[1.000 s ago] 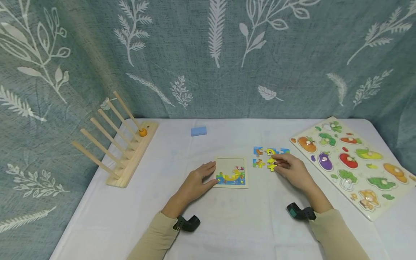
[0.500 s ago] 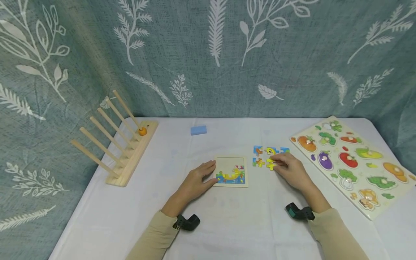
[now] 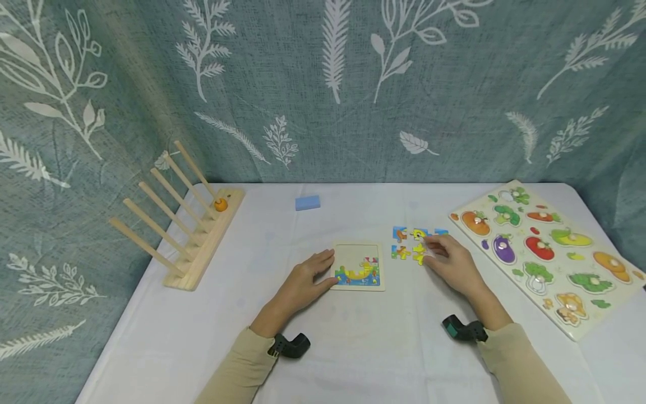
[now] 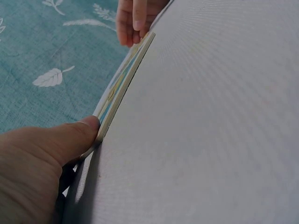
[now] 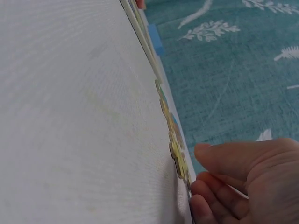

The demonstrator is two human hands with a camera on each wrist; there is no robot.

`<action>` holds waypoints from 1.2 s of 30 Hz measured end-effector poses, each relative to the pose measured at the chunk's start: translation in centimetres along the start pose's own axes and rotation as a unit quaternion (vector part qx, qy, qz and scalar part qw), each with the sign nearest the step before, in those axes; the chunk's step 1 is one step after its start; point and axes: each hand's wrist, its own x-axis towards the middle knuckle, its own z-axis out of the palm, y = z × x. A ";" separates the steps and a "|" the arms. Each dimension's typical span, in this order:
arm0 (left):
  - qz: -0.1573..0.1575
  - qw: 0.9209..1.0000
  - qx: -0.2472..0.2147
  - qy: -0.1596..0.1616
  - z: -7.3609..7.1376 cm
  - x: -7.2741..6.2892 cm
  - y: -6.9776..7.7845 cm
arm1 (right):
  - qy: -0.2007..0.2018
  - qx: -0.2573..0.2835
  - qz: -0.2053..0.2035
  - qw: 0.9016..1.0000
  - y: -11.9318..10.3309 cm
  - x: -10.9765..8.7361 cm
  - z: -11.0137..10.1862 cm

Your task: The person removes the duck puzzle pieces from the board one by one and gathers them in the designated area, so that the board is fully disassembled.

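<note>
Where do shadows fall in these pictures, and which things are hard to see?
Head view: soft, even light, puzzle tray small but distinct; left wrist view: dark shadow beside the left hand, streaks across the tablecloth; right wrist view: shadow near the right hand, puzzle pieces almost edge-on, their prints unclear.

Long beige sleeves on both arms, and a black camera riding at each wrist!
Here's the plain, light-beige fabric left sleeve [image 3: 239,362], softly creased and ending at the wrist, matched by the plain, light-beige fabric right sleeve [image 3: 522,365]. Just past the left cuff sits a black, elbow-shaped wrist camera [image 3: 292,347] on a dark strap [image 3: 274,348] with small pale marks. Over on the right, a second black, bent wrist camera [image 3: 464,329], this one showing a dark teal-green patch [image 3: 454,331] on its housing. Both hands are bare.
</note>
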 end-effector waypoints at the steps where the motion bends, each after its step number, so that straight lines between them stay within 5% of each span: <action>1: 0.000 1.000 -0.001 0.000 0.0 0.0 0.0 | -0.002 0.001 -0.001 1.000 0.0 0.0 0.0; 11: 0.000 1.000 -0.001 -0.012 0.0 0.0 -0.2 | -0.021 0.026 -0.025 0.999 -0.6 -0.1 0.4; 23: 0.007 1.000 0.000 -0.002 0.0 0.0 -0.3 | -0.093 0.062 -0.053 0.992 -3.1 1.7 2.7; 36: 0.001 1.000 -0.002 -0.007 0.0 0.1 -0.2 | -0.132 0.007 -0.085 0.988 -5.4 2.7 5.7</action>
